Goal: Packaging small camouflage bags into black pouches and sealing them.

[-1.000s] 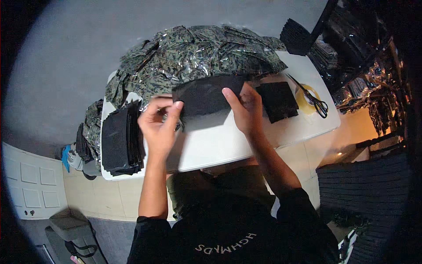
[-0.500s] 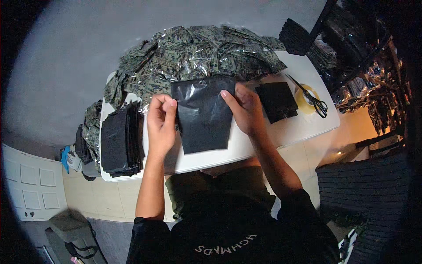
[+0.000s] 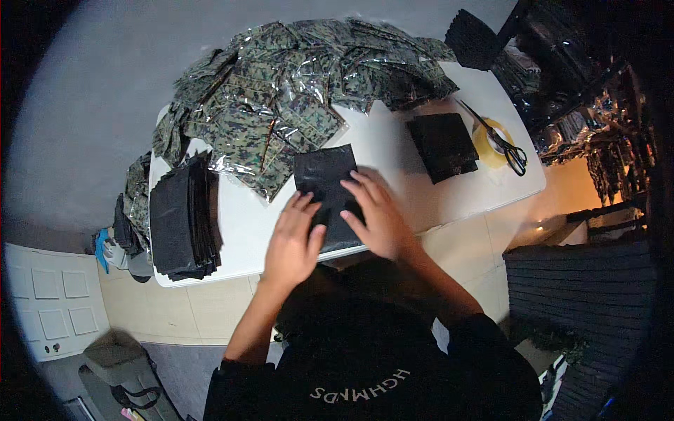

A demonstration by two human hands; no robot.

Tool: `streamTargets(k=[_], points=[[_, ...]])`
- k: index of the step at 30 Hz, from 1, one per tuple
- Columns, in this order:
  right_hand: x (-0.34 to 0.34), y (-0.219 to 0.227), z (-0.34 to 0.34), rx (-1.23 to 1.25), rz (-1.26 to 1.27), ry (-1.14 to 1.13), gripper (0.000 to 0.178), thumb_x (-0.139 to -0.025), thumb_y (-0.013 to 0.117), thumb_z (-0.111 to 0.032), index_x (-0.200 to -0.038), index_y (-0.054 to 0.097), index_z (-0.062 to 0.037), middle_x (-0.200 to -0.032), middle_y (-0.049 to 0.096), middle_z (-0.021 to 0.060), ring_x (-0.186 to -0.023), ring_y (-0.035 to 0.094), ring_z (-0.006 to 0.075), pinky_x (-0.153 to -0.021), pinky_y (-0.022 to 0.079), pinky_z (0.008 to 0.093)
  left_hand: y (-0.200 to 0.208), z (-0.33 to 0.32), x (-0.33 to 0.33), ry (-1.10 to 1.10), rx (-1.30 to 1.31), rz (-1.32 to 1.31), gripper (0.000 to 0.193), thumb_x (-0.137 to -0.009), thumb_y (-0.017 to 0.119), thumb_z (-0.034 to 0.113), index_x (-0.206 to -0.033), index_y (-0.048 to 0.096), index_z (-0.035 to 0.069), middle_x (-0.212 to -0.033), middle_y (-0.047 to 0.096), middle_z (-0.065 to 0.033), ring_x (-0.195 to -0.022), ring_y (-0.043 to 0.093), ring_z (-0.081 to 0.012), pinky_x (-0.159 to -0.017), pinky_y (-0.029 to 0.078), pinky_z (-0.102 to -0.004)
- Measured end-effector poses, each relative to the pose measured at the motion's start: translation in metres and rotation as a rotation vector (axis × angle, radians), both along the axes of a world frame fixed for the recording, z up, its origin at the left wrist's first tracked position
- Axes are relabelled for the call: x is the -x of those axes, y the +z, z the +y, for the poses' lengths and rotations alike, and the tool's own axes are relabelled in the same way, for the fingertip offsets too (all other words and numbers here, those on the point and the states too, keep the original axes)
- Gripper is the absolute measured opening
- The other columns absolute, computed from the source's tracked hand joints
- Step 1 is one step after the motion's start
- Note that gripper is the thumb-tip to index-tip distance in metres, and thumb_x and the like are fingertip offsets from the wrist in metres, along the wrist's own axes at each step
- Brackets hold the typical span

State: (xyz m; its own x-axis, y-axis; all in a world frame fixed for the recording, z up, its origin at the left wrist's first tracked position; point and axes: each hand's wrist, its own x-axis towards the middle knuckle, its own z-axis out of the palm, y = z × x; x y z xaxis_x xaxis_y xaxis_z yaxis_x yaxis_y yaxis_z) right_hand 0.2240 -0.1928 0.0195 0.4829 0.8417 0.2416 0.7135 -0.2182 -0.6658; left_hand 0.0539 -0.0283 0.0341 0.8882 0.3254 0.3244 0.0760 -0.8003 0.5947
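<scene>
A flat black plastic pouch (image 3: 325,165) lies near the front edge of the white table (image 3: 242,242). My left hand (image 3: 293,235) rests over its left side with the fingers stretched out. Across from it, my right hand (image 3: 375,216) is spread at the pouch's right side, fingertips on or just above it. Neither hand grips anything. Beyond the pouch, a wide heap of camouflage-patterned items in clear plastic (image 3: 281,84) covers the back of the table.
At the left stands a tall stack of black pouches (image 3: 179,221). A smaller black pile (image 3: 442,146) lies to the right, beside black-handled scissors (image 3: 516,160) on a roll of yellowish tape (image 3: 486,146). A dark ribbed covering (image 3: 576,302) fills the lower right.
The black pouch came down from between my pinching fingers onto the table. Both hands lowered toward me and opened out flat over it.
</scene>
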Motion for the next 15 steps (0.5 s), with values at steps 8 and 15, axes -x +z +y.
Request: streamTargets(k=[8,15], points=[[0.026,-0.034,0.01,0.154,-0.342,-0.014,0.07,-0.106,0.058,-0.034,-0.165,0.044,0.0004,-0.177,0.034,0.0213,-0.167,0.026,0.0414,-0.134,0.016,0.062,-0.028,-0.025,-0.017,-0.008,-0.237,0.205,0.095,-0.106,0.057,0.059,-0.168,0.033,-0.008,-0.176,0.033,-0.0283,-0.167,0.023,-0.0459,-0.131,0.014,-0.0708],[0.029,-0.032,0.009,0.19,-0.361,-0.026,0.071,-0.106,0.058,-0.036,-0.166,0.044,-0.0003,-0.178,0.035,0.0193,-0.166,0.027,0.0387,-0.135,0.014,0.0595,-0.03,-0.027,-0.017,0.001,-0.214,0.228,0.093,-0.106,0.056,0.059,-0.169,0.034,-0.007,-0.177,0.033,-0.0262,-0.168,0.022,-0.0432,-0.131,0.011,-0.0712]])
